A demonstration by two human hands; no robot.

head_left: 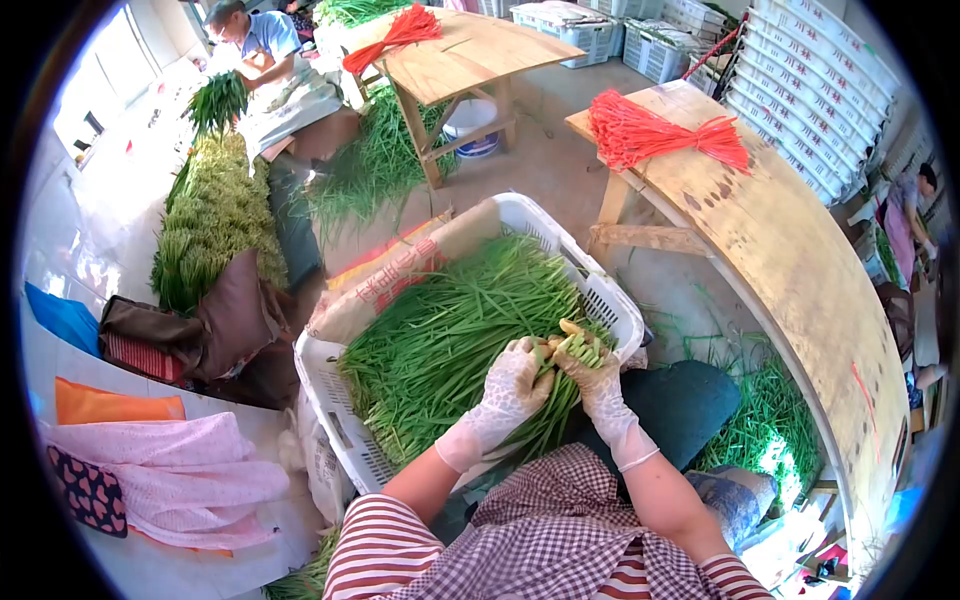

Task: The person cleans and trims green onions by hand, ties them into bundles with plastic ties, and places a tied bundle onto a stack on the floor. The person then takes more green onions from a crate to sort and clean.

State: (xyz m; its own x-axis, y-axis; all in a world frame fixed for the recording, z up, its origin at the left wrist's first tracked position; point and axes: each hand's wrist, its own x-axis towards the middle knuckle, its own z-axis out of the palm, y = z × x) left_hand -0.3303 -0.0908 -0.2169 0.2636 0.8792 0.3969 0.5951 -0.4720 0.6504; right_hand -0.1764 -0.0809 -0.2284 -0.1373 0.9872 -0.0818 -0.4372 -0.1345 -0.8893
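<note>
A white plastic basket (318, 385) stands in front of me, filled with long green chives (470, 305). Over its near right corner, my left hand (515, 385) and my right hand (595, 378), both in thin patterned whitish gloves, meet around a bunch of chives (588, 350). The pale cut ends of the bunch show above my right fingers. My right fingers wrap around the stalks. The left fingers are closed against the same bunch, partly hidden. Brown printed paper (400, 275) lines the basket's far left side.
A wooden table (790, 240) curves along my right, with red ties (660, 130) on it. Another table (490, 50) holds more red ties (400, 35). Loose chives (765, 420) lie below. A co-worker (265, 50) sits far left beside stacked bunches (215, 220). White crates (810, 90) are piled right.
</note>
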